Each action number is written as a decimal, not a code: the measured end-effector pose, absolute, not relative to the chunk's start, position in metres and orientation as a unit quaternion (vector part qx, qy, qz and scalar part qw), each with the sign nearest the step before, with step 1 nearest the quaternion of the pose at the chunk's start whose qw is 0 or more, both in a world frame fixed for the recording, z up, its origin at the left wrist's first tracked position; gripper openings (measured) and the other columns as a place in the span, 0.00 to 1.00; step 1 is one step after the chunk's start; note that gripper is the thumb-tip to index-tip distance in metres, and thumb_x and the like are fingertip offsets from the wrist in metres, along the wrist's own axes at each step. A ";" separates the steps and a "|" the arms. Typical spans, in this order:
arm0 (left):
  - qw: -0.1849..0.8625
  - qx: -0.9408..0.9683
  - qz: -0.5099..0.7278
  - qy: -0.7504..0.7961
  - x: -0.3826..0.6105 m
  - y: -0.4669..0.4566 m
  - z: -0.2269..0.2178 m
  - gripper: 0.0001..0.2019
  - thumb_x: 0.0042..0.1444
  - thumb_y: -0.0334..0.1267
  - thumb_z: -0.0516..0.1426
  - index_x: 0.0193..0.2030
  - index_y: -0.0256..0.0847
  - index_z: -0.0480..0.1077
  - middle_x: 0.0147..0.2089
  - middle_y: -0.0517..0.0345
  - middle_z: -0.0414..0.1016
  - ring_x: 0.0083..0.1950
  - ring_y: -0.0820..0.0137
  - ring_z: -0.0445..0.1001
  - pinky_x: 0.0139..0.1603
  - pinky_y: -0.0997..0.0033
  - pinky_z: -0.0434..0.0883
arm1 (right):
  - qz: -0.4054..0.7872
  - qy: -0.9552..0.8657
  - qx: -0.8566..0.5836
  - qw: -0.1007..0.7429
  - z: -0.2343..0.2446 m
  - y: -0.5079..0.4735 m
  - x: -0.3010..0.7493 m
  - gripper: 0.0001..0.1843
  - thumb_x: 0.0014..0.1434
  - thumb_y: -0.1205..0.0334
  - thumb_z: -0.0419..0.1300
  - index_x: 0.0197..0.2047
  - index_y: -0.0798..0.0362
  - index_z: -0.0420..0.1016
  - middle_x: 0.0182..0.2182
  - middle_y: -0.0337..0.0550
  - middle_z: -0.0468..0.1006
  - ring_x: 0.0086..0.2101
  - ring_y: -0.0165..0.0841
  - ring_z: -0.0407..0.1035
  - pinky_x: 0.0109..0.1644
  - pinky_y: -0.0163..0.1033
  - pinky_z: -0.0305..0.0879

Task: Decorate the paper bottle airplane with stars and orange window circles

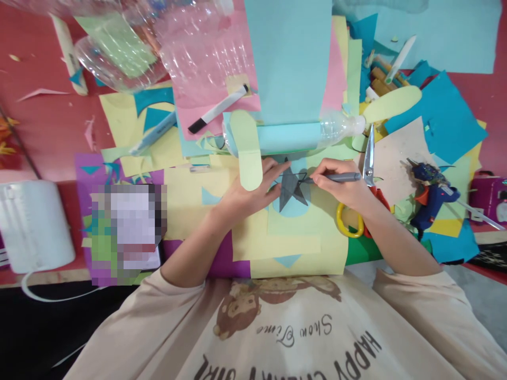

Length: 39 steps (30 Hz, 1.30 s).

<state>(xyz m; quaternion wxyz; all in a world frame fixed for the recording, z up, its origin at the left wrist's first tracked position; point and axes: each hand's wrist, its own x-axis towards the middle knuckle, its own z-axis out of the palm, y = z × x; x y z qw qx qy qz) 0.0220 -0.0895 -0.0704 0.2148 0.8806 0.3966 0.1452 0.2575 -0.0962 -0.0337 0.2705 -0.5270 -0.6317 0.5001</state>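
A grey marker [344, 178] is gripped in my right hand [330, 177], its tip at the outlined right point of a star. The star [292, 184] is mostly filled in dark grey, on a light blue paper piece [295, 211] above pale green and yellow sheets. My left hand [263, 184] lies on the paper at the star's left side, fingers stretched and apart. A pale green rounded paper strip [249, 153] partly covers that hand. It belongs with a clear plastic bottle [332, 129] wrapped in light blue paper, lying just beyond both hands.
Scissors [369, 163] with red and yellow handles lie by my right forearm, and a blue glue gun [431, 206] is farther right. A black-capped white marker [217, 109] rests beyond the bottle's left end. Clear plastic bottles [198, 58] stand back left; a phone [134, 227] lies left.
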 end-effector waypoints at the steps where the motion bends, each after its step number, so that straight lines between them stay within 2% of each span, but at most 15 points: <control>1: 0.216 0.880 0.144 0.398 0.022 -0.090 -0.070 0.22 0.62 0.36 0.50 0.63 0.38 0.64 0.46 0.51 0.70 0.42 0.66 0.69 0.47 0.66 0.69 | 0.500 -0.631 -0.529 0.269 -0.033 -0.096 0.257 0.07 0.53 0.67 0.58 0.24 0.53 0.69 0.20 0.33 0.69 0.22 0.24 0.57 0.26 0.33 0.50; 9: 0.206 0.883 0.148 0.395 0.022 -0.090 -0.069 0.22 0.63 0.36 0.50 0.63 0.37 0.64 0.45 0.51 0.70 0.41 0.67 0.68 0.47 0.65 0.69 | 0.500 -0.619 -0.543 0.270 -0.035 -0.095 0.259 0.08 0.53 0.68 0.58 0.23 0.53 0.69 0.20 0.35 0.71 0.24 0.25 0.61 0.27 0.33 0.53; 14: 0.188 0.889 0.150 0.390 0.022 -0.090 -0.069 0.21 0.63 0.36 0.50 0.62 0.36 0.65 0.43 0.52 0.70 0.40 0.67 0.68 0.45 0.67 0.69 | 0.502 -0.613 -0.531 0.300 -0.039 -0.095 0.259 0.07 0.58 0.62 0.59 0.29 0.53 0.72 0.24 0.36 0.73 0.25 0.26 0.63 0.28 0.33 0.56; 20: 0.188 0.888 0.154 0.391 0.022 -0.090 -0.071 0.21 0.63 0.36 0.50 0.62 0.37 0.64 0.44 0.52 0.70 0.41 0.68 0.68 0.45 0.68 0.69 | 0.500 -0.623 -0.524 0.296 -0.039 -0.097 0.258 0.08 0.59 0.59 0.61 0.32 0.54 0.73 0.26 0.37 0.74 0.26 0.26 0.64 0.29 0.33 0.56; 24: 0.191 0.887 0.150 0.392 0.022 -0.090 -0.072 0.21 0.63 0.37 0.50 0.63 0.38 0.64 0.44 0.53 0.70 0.41 0.68 0.68 0.44 0.68 0.69 | 0.494 -0.637 -0.515 0.291 -0.038 -0.097 0.258 0.08 0.59 0.59 0.61 0.31 0.54 0.73 0.24 0.36 0.72 0.23 0.24 0.59 0.27 0.33 0.53; 28: 0.197 0.884 0.149 0.396 0.022 -0.090 -0.072 0.21 0.63 0.37 0.50 0.63 0.39 0.64 0.45 0.52 0.70 0.42 0.67 0.69 0.45 0.68 0.69 | 0.488 -0.647 -0.509 0.290 -0.037 -0.098 0.257 0.08 0.59 0.61 0.60 0.29 0.54 0.71 0.23 0.35 0.71 0.23 0.24 0.58 0.27 0.33 0.52; 33: 0.189 0.889 0.157 0.387 0.021 -0.090 -0.071 0.21 0.64 0.36 0.50 0.63 0.35 0.64 0.44 0.51 0.70 0.40 0.68 0.68 0.44 0.67 0.69 | 0.487 -0.648 -0.512 0.284 -0.035 -0.097 0.257 0.08 0.57 0.65 0.59 0.26 0.54 0.69 0.21 0.33 0.67 0.21 0.23 0.55 0.25 0.33 0.50; 39: 0.206 0.882 0.147 0.397 0.022 -0.090 -0.071 0.22 0.64 0.37 0.49 0.64 0.36 0.62 0.46 0.50 0.71 0.42 0.66 0.69 0.47 0.64 0.69 | 0.488 -0.646 -0.516 0.279 -0.034 -0.097 0.257 0.08 0.54 0.67 0.58 0.24 0.53 0.67 0.19 0.33 0.67 0.21 0.24 0.56 0.25 0.33 0.50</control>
